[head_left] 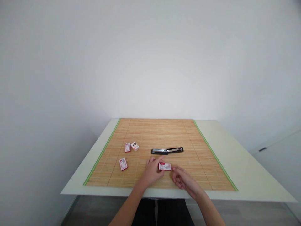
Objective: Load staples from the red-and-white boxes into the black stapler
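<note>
A small red and white box (165, 166) is held between both hands just above the bamboo mat (160, 135). My left hand (152, 171) pinches its left end with thumb and fingers. My right hand (181, 178) touches its right end with curled fingertips. Behind the box lies a black stapler (166, 151), swung open flat on the mat. Three more small red and white boxes sit to the left: two close together (127, 147) (134, 146) and one nearer me (123, 164).
The mat has green edges and covers most of a white table (246, 169) that stands against a plain white wall. The table's near edge is just in front of my forearms. A white cabinet (279, 160) stands at the right.
</note>
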The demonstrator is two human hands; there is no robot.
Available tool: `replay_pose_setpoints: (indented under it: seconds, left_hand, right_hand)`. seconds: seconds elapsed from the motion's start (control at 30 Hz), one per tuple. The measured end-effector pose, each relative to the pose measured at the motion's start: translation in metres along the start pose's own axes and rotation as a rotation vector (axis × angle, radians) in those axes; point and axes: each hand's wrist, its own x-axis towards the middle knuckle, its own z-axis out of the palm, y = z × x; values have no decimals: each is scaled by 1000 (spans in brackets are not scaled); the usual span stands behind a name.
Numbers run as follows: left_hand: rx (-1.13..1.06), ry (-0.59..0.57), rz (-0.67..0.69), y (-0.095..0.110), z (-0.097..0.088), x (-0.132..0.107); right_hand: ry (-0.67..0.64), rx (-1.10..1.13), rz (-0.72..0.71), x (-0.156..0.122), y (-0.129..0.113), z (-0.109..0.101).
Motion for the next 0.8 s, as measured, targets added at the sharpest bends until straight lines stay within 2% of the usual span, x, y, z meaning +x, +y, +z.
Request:
replay_pose_setpoints:
  seconds: [0.13,0.2,0.27,0.37,0.47,0.57,0.67,0.8]
  left_hand:
    - [5,-28,33,-2,1,2]
    - [13,-28,33,-6,-1,0]
    - [19,-5,16,-11,-4,-4]
    - [31,25,-11,-19,-9,-10]
    - [27,23,-24,-24,-12,-12]
    - [13,31,-37,-28,-14,-14]
    - [10,45,-52,-32,-17,-16]
    - [5,57,-55,-33,-20,-19]
  right_hand:
    - [-56,35,62,-1,0,-8]
    - [1,-1,65,2,3,-20]
    - [132,-112,0,8,6,-31]
    - [271,-437,-212,20,5,-34]
    - [193,-822,-350,28,-3,-22]
    - [134,-1088,-370,32,-14,-12]
    - [128,-1215,-349,34,-22,-20]
    - [130,-1241,-334,33,-28,-35]
